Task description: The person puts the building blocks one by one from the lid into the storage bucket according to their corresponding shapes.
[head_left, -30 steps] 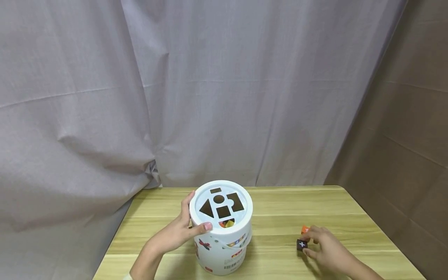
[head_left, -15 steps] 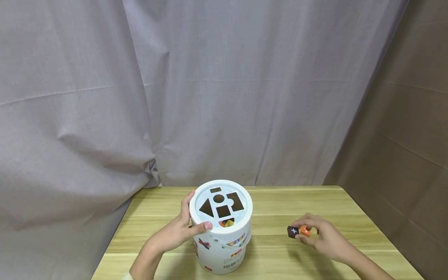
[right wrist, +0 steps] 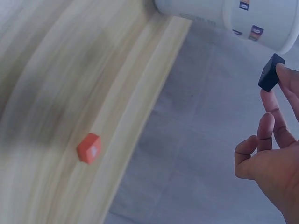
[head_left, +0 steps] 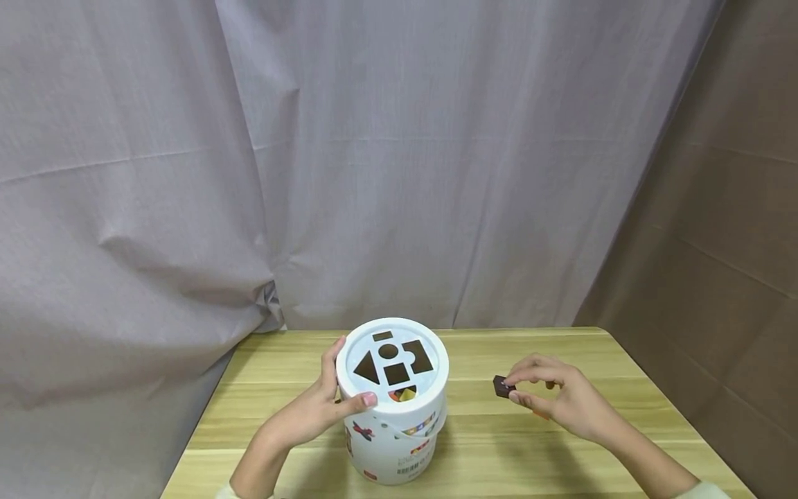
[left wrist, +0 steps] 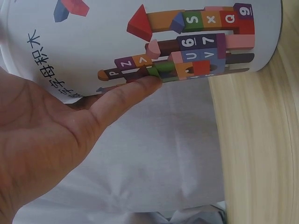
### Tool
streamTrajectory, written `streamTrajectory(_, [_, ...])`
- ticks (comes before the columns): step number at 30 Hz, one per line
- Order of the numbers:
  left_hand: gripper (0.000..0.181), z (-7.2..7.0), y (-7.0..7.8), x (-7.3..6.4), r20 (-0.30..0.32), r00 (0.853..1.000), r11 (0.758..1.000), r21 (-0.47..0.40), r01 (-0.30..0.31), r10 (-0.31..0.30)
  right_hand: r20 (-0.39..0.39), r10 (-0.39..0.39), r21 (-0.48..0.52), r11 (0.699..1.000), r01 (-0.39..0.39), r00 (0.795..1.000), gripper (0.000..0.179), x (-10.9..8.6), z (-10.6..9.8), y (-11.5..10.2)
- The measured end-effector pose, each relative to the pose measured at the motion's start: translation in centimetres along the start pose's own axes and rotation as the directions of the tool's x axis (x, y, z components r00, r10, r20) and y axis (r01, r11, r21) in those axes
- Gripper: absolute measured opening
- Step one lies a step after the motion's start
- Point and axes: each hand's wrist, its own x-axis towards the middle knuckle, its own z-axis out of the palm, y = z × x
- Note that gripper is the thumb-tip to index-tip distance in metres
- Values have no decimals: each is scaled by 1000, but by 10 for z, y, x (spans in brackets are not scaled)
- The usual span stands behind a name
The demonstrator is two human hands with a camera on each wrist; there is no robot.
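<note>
A white bucket point(head_left: 389, 447) with printed pictures of building blocks stands on the table, its lid point(head_left: 357, 344) pierced by several shaped holes. My left hand point(head_left: 312, 414) holds it from the left, thumb over the lid's rim and fingers along its side. In the left wrist view a long finger point(left wrist: 126, 100) lies against the printed wall. To the right of the bucket, my right hand point(head_left: 570, 405) pinches a black block point(head_left: 501, 387) between thumb and fingertips, raised above the table. Below that hand lies an orange block point(right wrist: 88, 148), mostly hidden by it in the head view.
Coloured blocks point(head_left: 406, 394) show through a round-edged hole at the lid's near side. The bucket's white handle point(head_left: 441, 419) hangs down on its right. Grey curtains point(head_left: 399, 173) close off the back of the wooden table point(head_left: 486, 457), and a brown one point(head_left: 717, 277) the right.
My right hand has picked up the black block from beside the orange one and moved it up and left toward the bucket. The left hand and bucket have stayed in place.
</note>
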Motion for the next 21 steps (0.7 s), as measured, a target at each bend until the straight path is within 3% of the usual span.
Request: streamTrajectory(21, [117, 1, 2, 1, -2, 1000, 1000, -3, 3, -3, -39, -85, 70, 994, 88, 996, 32, 43, 12, -37])
